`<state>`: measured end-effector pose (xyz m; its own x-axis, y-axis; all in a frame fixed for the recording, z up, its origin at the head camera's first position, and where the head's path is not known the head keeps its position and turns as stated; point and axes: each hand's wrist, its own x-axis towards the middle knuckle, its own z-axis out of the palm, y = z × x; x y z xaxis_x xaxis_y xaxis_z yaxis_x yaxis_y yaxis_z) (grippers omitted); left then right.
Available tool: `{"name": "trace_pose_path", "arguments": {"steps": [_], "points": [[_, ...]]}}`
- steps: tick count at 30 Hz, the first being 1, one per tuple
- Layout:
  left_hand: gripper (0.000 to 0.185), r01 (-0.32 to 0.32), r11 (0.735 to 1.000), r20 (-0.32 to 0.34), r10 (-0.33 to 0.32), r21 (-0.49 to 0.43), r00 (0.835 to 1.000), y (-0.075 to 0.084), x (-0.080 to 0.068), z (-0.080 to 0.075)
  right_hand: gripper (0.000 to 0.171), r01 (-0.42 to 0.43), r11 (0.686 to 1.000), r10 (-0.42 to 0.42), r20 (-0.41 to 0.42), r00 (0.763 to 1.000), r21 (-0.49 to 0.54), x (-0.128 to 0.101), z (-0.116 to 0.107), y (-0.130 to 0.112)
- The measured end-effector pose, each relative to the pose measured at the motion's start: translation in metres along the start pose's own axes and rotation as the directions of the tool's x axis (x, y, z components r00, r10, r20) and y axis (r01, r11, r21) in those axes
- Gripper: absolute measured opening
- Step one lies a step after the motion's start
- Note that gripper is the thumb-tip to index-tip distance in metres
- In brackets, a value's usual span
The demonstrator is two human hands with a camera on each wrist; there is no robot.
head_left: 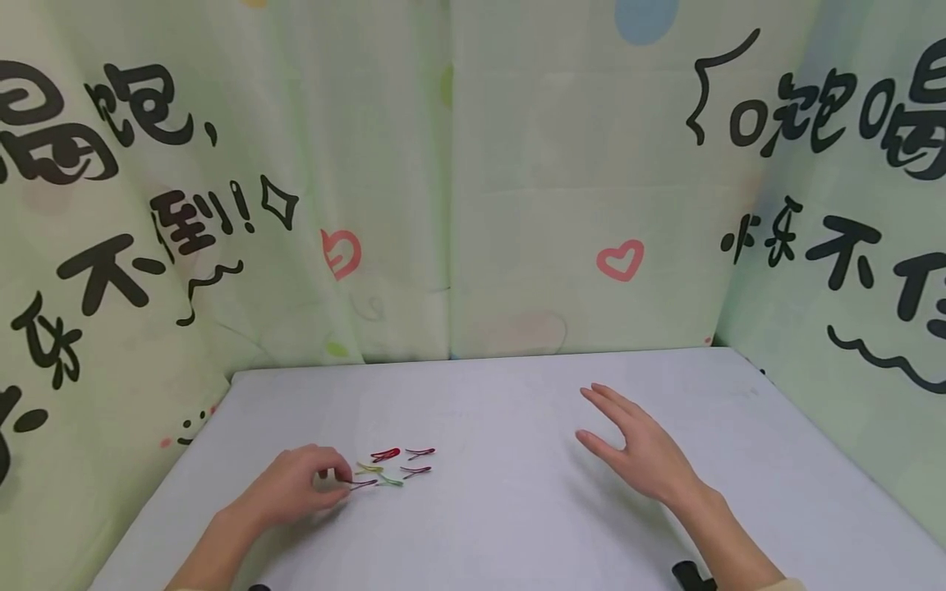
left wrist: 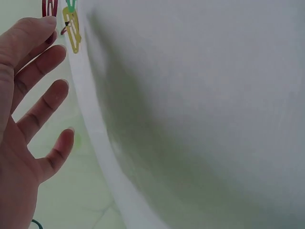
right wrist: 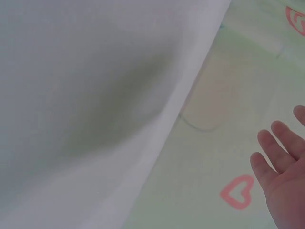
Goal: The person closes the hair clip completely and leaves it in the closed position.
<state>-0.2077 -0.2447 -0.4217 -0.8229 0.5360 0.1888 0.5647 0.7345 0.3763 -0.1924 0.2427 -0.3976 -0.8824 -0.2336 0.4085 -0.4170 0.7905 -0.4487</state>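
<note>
Several small coloured hair clips lie together on the white table [head_left: 517,525]: a red one [head_left: 385,454], a yellow one [head_left: 368,468], a green one [head_left: 390,480] and darker ones [head_left: 415,470]. My left hand [head_left: 332,476] rests at the left edge of the group, its fingertips touching a dark clip [head_left: 362,484]. In the left wrist view this hand [left wrist: 47,71] has its fingers spread and holds nothing, with a red clip [left wrist: 49,7] and a yellow clip [left wrist: 72,33] just past the index fingertip. My right hand [head_left: 602,419] hovers open over the table to the right, palm turned left, fingers straight [right wrist: 267,148].
Pale green curtains [head_left: 443,205] printed with black characters and pink hearts [head_left: 619,259] wall in the table at the back and on both sides. A small black object [head_left: 691,572] shows at the bottom edge beside my right forearm.
</note>
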Motion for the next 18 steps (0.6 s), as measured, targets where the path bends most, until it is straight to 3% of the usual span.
{"name": "trace_pose_path", "arguments": {"steps": [7, 18], "points": [[0.017, -0.051, 0.999, -0.026, 0.051, -0.016, 0.998, 0.009, 0.003, -0.003, 0.060, 0.026, 1.000, -0.026, -0.020, 0.999, 0.012, 0.002, 0.001, -0.007], [0.020, -0.185, 0.983, -0.116, 0.182, -0.016, 0.977, 0.028, 0.015, -0.001, 0.056, 0.050, 0.997, -0.046, -0.060, 0.997, 0.053, 0.003, 0.009, -0.016]]}}
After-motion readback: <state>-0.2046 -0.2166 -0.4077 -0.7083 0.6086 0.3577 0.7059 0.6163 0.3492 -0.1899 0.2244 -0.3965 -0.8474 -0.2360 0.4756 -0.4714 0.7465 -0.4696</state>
